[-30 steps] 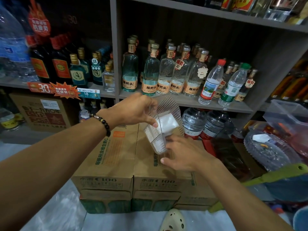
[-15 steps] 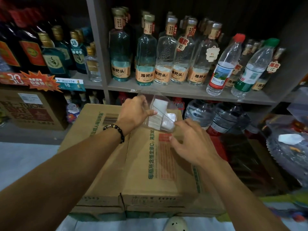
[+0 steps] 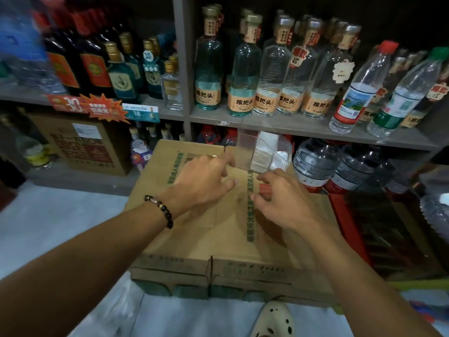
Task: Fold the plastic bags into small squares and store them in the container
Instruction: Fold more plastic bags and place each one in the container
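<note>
Both hands are in the middle of the frame and neither one holds anything. The left hand [image 3: 201, 181] has its fingers loose and a little curled, with nothing in its grip. The right hand [image 3: 281, 198] is the same, fingers loose and spread a bit, hanging over the cardboard boxes [image 3: 194, 239].

Just above the fingertips, toward the upper middle of the frame, sits the clear container [image 3: 262, 152]. It stands on the far edge of the boxes, right below the shelf [image 3: 315, 127]. The hands are near it but apart from it.

Inside the container are white folded bags [image 3: 263, 149], stacked on their sides. So the folding and storing looks done for these ones. I think this part of the job is close to finished. I cannot see any loose bags waiting to be folded near the hands, so I cannot tell if more are left.

Behind it all, bottles [image 3: 243, 69] stand in a row on the shelf.
</note>
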The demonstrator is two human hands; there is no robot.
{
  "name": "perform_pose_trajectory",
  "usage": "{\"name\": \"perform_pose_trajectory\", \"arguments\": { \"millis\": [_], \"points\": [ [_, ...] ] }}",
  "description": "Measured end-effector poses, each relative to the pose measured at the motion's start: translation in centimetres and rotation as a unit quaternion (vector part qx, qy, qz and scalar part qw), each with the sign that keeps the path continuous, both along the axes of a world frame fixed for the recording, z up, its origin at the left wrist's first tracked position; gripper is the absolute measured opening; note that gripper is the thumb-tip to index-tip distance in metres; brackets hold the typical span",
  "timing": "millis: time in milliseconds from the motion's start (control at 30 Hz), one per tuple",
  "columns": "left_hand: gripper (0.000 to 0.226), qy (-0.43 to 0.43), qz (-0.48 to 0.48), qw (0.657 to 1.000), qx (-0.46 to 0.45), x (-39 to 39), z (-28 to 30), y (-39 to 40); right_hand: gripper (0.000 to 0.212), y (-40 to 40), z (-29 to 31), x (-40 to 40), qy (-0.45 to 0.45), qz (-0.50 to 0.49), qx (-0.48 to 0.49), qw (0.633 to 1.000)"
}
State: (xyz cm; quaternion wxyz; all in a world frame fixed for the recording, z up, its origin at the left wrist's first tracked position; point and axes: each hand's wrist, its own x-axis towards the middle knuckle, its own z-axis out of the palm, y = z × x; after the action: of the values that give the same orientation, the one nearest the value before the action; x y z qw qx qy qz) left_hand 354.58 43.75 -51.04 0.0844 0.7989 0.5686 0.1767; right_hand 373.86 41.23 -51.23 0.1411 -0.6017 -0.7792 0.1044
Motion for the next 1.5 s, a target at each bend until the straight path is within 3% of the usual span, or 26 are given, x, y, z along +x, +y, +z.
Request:
{"name": "perform_pose_trajectory", "arguments": {
  "millis": [133,400,600,833,967,1100,1200,1333,1433,1500],
  "points": [
    [0.030,0.071,-0.003,0.992,-0.108,-4.6,-0.4,-5.8,0.047,-2.6,0.6,-3.7,-0.016,0.039,-0.004,0.999],
    [0.027,0.110,0.035,0.980,-0.159,-12.1,-1.5,-18.5,0.041,-9.0,0.0,-13.6,-0.017,0.133,-0.038,0.990],
    [0.032,0.058,0.094,0.978,-0.176,-17.0,-5.9,-26.6,0.034,-13.7,-3.6,-21.4,0.015,0.191,-0.073,0.979],
    [0.024,-0.019,0.206,0.943,-0.260,-21.8,-14.0,-34.4,0.033,-17.3,-14.3,-28.7,0.123,0.172,-0.216,0.953],
    [0.022,-0.057,0.280,0.910,-0.301,-23.0,-18.6,-36.1,0.044,-19.0,-21.3,-30.9,0.171,0.106,-0.333,0.921],
    [0.021,-0.083,0.324,0.887,-0.318,-23.6,-22.3,-36.3,0.072,-19.3,-27.9,-32.3,0.177,0.004,-0.433,0.884],
    [0.022,-0.093,0.332,0.881,-0.324,-24.2,-24.5,-36.1,0.091,-18.8,-31.8,-34.0,0.180,-0.034,-0.467,0.865],
    [0.028,-0.110,0.343,0.871,-0.333,-25.0,-26.8,-36.6,0.098,-18.1,-35.0,-36.1,0.163,-0.034,-0.487,0.858],
    [0.030,-0.119,0.357,0.860,-0.343,-25.5,-28.0,-37.7,0.076,-18.1,-36.7,-37.2,0.077,-0.023,-0.470,0.879],
    [0.029,-0.117,0.361,0.857,-0.347,-25.7,-28.5,-38.2,0.035,-18.2,-37.4,-37.5,0.045,-0.014,-0.449,0.892]
  ]
}}
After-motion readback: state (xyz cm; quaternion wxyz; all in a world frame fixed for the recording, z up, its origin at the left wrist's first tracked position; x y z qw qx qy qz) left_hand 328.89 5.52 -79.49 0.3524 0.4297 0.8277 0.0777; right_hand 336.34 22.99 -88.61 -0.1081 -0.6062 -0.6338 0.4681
